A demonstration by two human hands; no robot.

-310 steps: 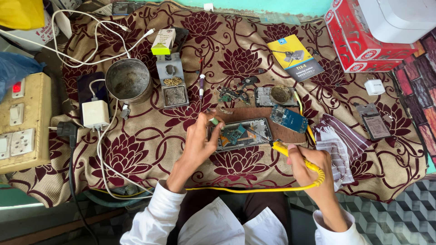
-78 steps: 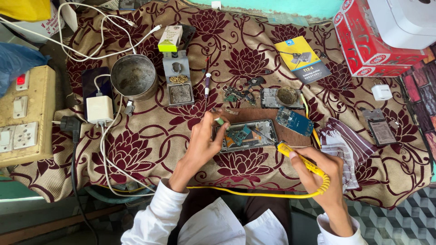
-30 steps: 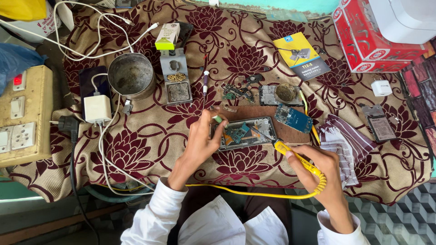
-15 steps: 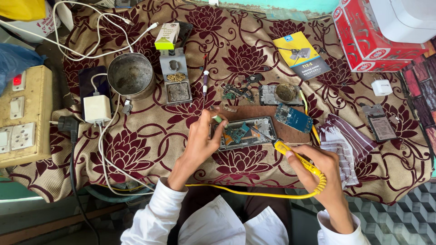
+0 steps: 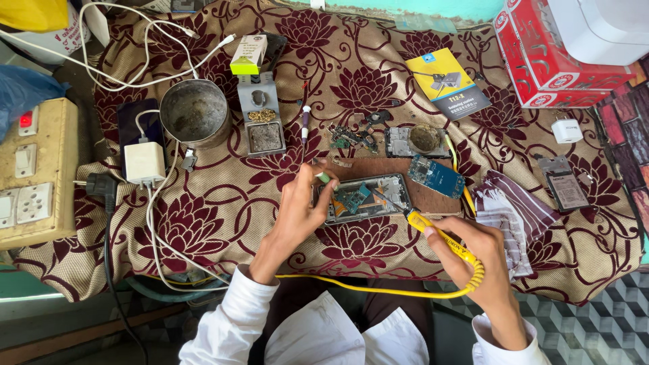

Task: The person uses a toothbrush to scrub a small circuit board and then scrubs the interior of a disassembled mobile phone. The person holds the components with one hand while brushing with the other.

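I am gripping the yellow soldering iron [image 5: 443, 238] in my right hand [image 5: 476, 260], fingers clamped round its handle, and I am keeping the tip light and steady on the opened phone [image 5: 365, 196]. My left hand [image 5: 301, 206] is pinching a small green-tipped tool [image 5: 324, 178] at the phone's left end. The phone is lying on a brown board [image 5: 378, 169] on the desk, between my hands.
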